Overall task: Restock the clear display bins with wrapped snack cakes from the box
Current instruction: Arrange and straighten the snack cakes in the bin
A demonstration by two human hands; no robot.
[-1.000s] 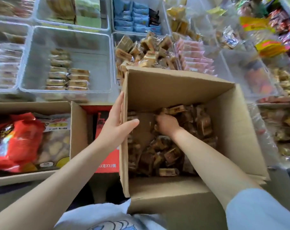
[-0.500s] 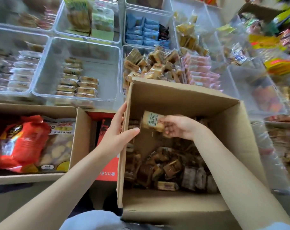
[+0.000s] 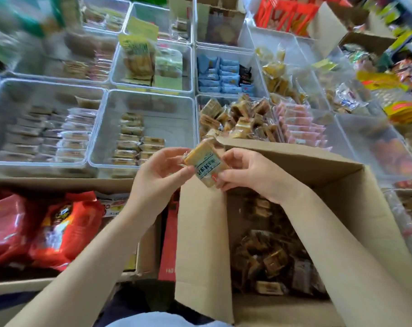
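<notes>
Above the far-left corner of the open cardboard box (image 3: 200, 232), we hold one wrapped snack cake (image 3: 206, 165) between both hands: our left hand (image 3: 159, 172) pinches its left end with curled fingers, our right hand (image 3: 245, 172) grips its right end. Clear display bins (image 3: 176, 128) lie just beyond.

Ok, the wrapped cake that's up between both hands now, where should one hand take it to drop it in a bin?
Probably across the two long edges of the wrapped cake, coming from the right, where the right hand already pinches it. It is a flat slab tilted label-up; the left hand only holds the crimped wrapper end, a floppier hold.
</notes>
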